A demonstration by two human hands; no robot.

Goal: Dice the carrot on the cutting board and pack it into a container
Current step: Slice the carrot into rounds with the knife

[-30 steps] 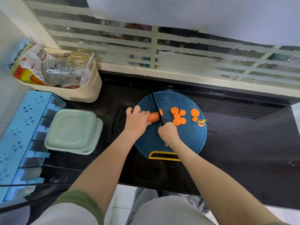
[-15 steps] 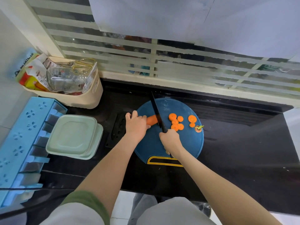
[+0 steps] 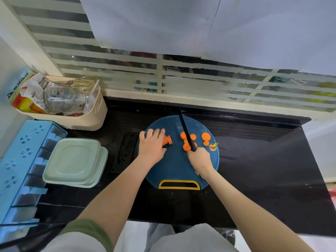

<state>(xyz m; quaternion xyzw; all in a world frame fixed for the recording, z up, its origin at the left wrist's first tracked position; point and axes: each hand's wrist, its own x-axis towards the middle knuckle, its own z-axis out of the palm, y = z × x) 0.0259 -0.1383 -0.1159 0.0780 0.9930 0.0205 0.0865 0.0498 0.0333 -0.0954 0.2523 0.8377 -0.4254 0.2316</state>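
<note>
Head view, the only 1.

- Blue round cutting board (image 3: 174, 166) sits on the black desk (image 3: 263, 160), its yellow-rimmed handle toward the person.
- Carrot (image 3: 166, 140): a short stub on the left half of the board. Its long axis runs left-right and its cut face points right. A round seems to lean against that face.
- Left hand (image 3: 151, 144) lies palm down over the stub's left end, fingers bent over it, holding it to the board. This is the nearer hand.
- Right hand (image 3: 200, 159) is wrapped round the handle of a black knife (image 3: 184, 127). The blade runs away from the person, its tip past the board's far rim.
- The blade lies across the cut rounds (image 3: 187, 147), about 6 of them on the right half, and stands apart from the stub, to its right.
- Stem end (image 3: 213, 146) lies by the right rim.
- Judgement: slicing is part done, with no dicing or packing yet. The next cut needs the blade brought left to the cut face, crosswise to the stub's axis. The stub is short, so fingers sit close to the cut line.
- Stacked pale green containers (image 3: 72, 160), lids on, wait well left of the board. A black knife sheath (image 3: 125, 151) lies between.
</note>
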